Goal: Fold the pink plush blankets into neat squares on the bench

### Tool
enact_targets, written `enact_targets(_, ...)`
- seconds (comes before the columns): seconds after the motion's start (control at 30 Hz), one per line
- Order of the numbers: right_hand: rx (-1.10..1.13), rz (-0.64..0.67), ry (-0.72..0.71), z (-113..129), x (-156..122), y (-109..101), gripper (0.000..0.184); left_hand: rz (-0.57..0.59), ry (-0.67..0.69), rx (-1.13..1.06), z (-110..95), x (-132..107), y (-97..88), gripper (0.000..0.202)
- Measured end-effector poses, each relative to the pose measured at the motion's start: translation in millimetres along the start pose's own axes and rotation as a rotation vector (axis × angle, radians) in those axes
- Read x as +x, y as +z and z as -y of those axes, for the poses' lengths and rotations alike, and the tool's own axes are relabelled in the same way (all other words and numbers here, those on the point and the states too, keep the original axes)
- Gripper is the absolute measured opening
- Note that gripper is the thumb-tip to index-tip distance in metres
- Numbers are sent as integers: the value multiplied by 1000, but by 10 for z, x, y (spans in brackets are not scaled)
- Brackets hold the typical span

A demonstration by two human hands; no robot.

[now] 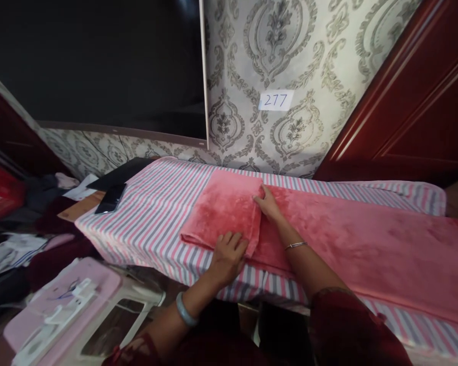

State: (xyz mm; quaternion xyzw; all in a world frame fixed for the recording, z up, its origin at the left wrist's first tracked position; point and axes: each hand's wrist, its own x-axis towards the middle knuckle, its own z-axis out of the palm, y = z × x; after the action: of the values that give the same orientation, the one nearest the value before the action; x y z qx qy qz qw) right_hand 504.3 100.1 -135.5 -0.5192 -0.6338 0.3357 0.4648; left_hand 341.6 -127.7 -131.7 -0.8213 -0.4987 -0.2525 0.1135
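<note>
A long pink plush blanket (359,239) stretches over a striped cloth, its left end folded back on itself into a thick square (225,203). At the near corner of that folded part, my left hand (229,256) has its bent fingers on top; the thumb side is partly hidden at the edge. My right hand (267,202) pinches the far right edge of the fold, thumb on top and other fingers partly hidden behind it. Both hands touch the same loose edge, one at each end.
Beneath the blanket, a striped cloth (152,203) covers the table. A phone (111,198) lies at its left end. A large television screen (99,66) is by the patterned wall. Lower left stands a pink-topped stool (95,274) holding a white power strip (57,320); clothes are piled beyond.
</note>
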Motion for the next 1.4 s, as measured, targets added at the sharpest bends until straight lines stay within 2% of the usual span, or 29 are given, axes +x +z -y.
enact_targets(0.13,-69,-25,-21,-2,-83,-13,69,91,26,-11,-56,33,9,30)
enact_targets(0.23,-130,-33,18,-6,-114,-22,67,127,27,-6,-85,24,30,29)
enact_targets(0.4,-139,-26,48,54,-27,-1,70,42,22,-44,-54,-14,50,35)
enact_targets(0.63,-193,-75,33,193,149,12,60,-141,58,-53,21,2,107,38)
enact_targets(0.8,-304,-93,82,224,37,-25,57,-114,82,-102,-42,19,114,34)
enact_targets(0.9,-357,-73,103,321,-36,-39,55,-84,87,-223,-38,44,-61,38)
enact_targets(1.0,-441,-43,35,502,-130,25,62,-12,47,-302,160,177,-339,45)
enact_targets(1.1,-576,47,-105,673,-306,174,71,95,-123,-158,543,378,-506,47)
enact_targets(1.17,-659,128,-144,724,-460,271,74,198,-243,-10,789,460,-486,54)
enact_targets(1.23,-748,205,-129,713,-605,333,75,312,-298,92,950,460,-383,66)
enact_targets(1.3,-837,250,-110,664,-711,355,77,394,-304,138,1015,396,-253,74)
enact_targets(1.4,-936,265,-125,599,-785,356,80,437,-301,153,1007,287,-117,78)
